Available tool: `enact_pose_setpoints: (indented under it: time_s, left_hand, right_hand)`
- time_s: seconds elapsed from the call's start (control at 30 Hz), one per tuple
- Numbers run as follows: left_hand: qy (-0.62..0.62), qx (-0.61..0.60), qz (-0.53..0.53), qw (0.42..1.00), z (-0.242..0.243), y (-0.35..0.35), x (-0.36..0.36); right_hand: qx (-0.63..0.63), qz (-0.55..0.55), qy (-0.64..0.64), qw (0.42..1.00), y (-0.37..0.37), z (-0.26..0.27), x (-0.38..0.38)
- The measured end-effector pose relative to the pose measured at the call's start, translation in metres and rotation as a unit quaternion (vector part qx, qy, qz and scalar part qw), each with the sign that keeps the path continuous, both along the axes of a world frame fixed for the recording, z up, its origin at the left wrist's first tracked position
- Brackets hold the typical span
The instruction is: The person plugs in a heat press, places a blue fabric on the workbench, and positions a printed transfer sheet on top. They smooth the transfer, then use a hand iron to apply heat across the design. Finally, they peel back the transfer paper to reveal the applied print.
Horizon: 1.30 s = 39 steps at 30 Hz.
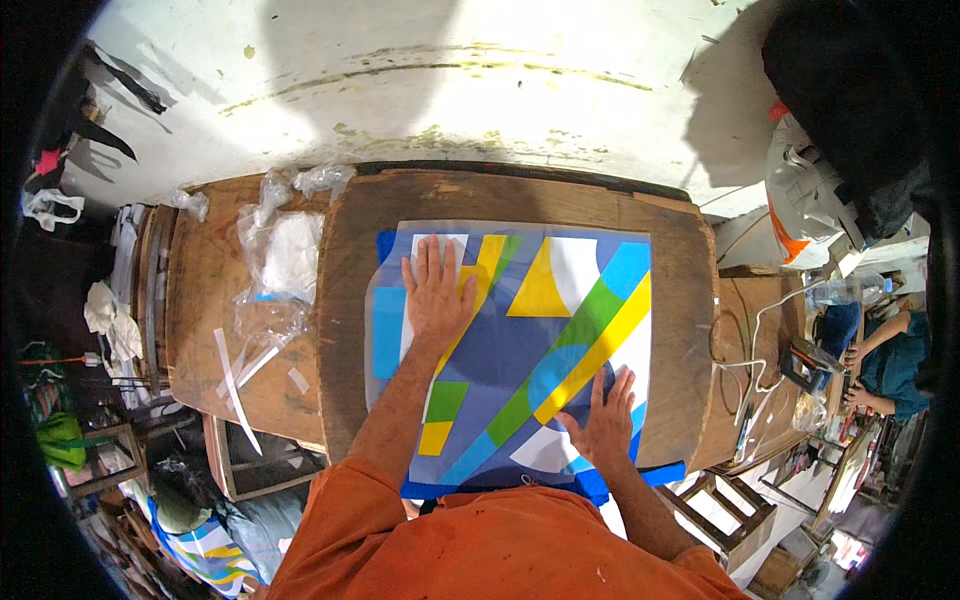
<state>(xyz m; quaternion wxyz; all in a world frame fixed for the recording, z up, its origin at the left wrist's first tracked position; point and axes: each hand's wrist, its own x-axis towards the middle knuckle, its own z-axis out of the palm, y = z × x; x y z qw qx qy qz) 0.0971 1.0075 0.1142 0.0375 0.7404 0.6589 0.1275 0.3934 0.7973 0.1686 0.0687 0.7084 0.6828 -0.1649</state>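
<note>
A printed sheet (495,341) with blue, white, yellow and green shapes lies spread before me on a raised wooden board (465,199). A thin translucent film (510,227) seems to cover it, and bright blue fabric (664,474) shows along its lower edge. My left hand (441,296) rests flat on the upper left of the sheet, fingers apart and pointing away from me. Lower down on the right, my right hand (606,424) lies with spread fingers on the white and yellow area. Neither hand grasps anything.
Crumpled clear plastic (274,262) and white strips (234,386) lie on the table's left part. At right stand a clothes iron (806,364) with a white cord (757,330) and a plastic bottle (851,287). A co-worker (892,367) is beyond. A stool (724,514) stands lower right.
</note>
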Motion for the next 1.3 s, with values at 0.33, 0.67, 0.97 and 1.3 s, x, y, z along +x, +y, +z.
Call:
enact_pose_setpoints:
  time_s: [0.33,0.67,0.97,1.3]
  left_hand:
    - [0.008,0.024,-0.004,1.000,-0.0066,0.0004,-0.0009]
    - [0.079,-0.018,-0.009,0.997,-0.0048,0.0002,0.0015]
    - [0.085,-0.043,-0.003,0.995,-0.0033,0.0006,0.0044]
    - [0.085,-0.011,-0.013,0.996,-0.0096,-0.0003,0.0002]
  right_hand:
    - [-0.005,0.001,-0.004,1.000,-0.0001,-0.0020,0.0017]
    - [0.024,-0.009,0.015,1.000,0.0005,0.0013,0.0020]
    - [0.044,-0.027,0.042,0.998,-0.0016,0.0034,0.0035]
    - [0.056,-0.013,0.017,0.998,-0.0030,-0.0003,0.0062]
